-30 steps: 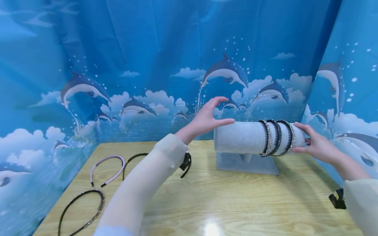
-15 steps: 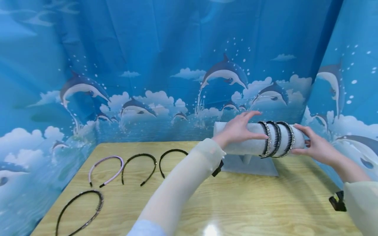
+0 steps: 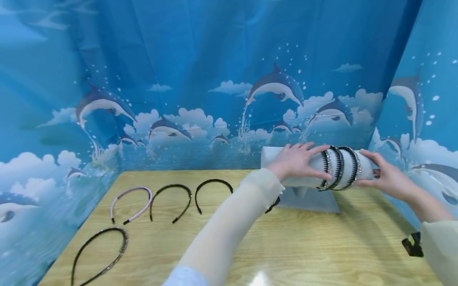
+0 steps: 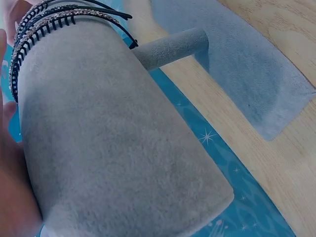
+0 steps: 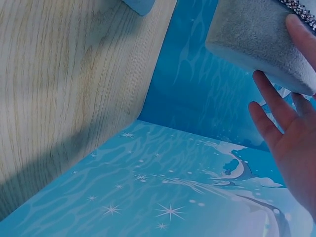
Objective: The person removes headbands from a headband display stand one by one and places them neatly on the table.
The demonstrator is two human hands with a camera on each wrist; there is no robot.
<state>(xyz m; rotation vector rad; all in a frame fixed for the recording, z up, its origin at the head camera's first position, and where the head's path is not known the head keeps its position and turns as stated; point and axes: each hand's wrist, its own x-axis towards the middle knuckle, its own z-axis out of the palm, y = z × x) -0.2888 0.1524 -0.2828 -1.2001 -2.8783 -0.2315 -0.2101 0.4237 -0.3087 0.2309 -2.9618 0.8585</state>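
The left hand (image 3: 296,161), grip spread and uncurled, now reaches farther along the grey roll (image 4: 113,133) to the leftmost headband (image 3: 328,163) of three, while the straight-fingered right hand (image 3: 390,178) touches the roll's end, seemingly steadying this adjustment.

1. My right fingers (image 5: 274,99) are touching matt, velvety cloth on the roll (image 4: 113,128); its base (image 4: 252,74) is showing a similar nap.
2. The headbands (image 3: 341,166) on it are glittering with rough stones beside plastic-looking teeth.
3. The wood-grained table (image 3: 304,246) is gleaming smoothly.
4. The backdrop (image 3: 214,47) is looking creased, faintly glossy.
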